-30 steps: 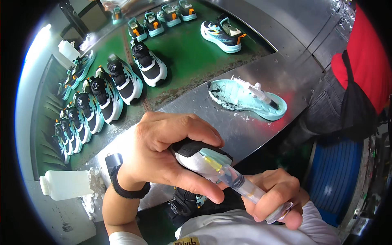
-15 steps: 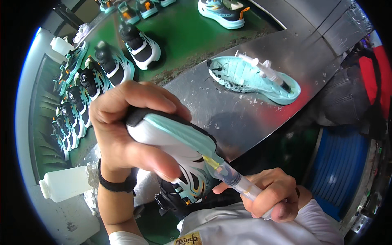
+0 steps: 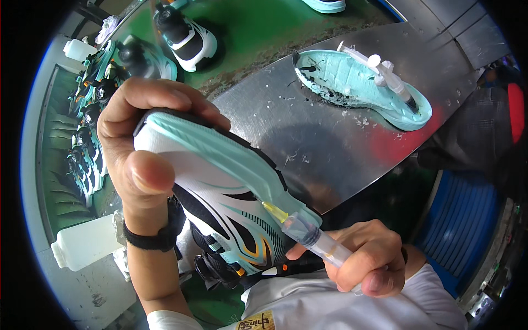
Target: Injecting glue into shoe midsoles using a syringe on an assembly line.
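Note:
My left hand (image 3: 148, 126) grips a sneaker (image 3: 214, 176) by its toe, fingers over the dark outsole and thumb on the pale upper. The shoe is tipped on its side, with its mint midsole facing up. My right hand (image 3: 368, 256) is wrapped round a clear syringe (image 3: 316, 239) with a yellow needle hub. The needle end lies at the seam between upper and midsole, near the middle of the shoe; whether its tip touches is too small to tell. Beyond, a mint shoe sole (image 3: 352, 77) on the metal table holds other syringes (image 3: 393, 82) and dark residue.
A metal table (image 3: 264, 104) borders a green conveyor belt (image 3: 247, 38) with several sneakers (image 3: 187, 41) on it. White plastic bottles (image 3: 85, 242) stand at the left. A person's dark trouser leg (image 3: 467, 132) is at the right, above a blue ribbed surface (image 3: 459, 225).
My left hand has turned the sneaker, showing more of its side, and shifted slightly left. The thumb has drawn back toward the toe. The syringe stays at the seam. My view has shifted.

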Demonstrator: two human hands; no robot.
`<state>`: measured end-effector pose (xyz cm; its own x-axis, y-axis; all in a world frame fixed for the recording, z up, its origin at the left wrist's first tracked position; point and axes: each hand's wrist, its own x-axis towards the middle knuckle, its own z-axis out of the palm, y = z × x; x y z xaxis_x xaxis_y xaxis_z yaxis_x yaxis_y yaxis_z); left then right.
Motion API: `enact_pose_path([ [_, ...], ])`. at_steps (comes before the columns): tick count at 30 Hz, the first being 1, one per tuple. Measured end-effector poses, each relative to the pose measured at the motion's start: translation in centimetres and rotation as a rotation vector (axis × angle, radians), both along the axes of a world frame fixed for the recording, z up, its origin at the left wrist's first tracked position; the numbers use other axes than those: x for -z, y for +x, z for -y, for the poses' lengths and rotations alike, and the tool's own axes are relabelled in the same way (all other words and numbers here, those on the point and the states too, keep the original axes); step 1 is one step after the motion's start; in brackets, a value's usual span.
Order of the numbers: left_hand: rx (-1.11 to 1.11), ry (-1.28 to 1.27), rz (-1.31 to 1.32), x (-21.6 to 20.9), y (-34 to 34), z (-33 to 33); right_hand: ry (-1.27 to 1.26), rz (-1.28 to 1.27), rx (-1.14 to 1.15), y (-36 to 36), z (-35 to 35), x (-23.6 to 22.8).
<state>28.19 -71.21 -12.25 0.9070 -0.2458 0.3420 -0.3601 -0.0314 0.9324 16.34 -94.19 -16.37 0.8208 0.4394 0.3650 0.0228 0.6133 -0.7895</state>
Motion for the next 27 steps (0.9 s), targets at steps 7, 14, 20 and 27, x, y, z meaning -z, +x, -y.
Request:
enact_pose_path([
  [7,-0.018,0.009,-0.032,0.3,0.4,-0.2,0.005,-0.044,0.029,-1.1,0.4,1.4],
  [14,0.022,0.008,-0.035,1.8,1.5,-1.2,0.033,-0.157,-0.01,-3.2,1.6,3.4],
  [20,-0.164,0.033,-0.244,2.6,1.9,-2.8,0.084,-0.23,-0.014,-4.6,3.0,4.7],
  [27,-0.401,0.238,-0.391,2.6,1.6,-6.0,0.203,-0.333,-0.038,-5.1,3.3,5.5],
])
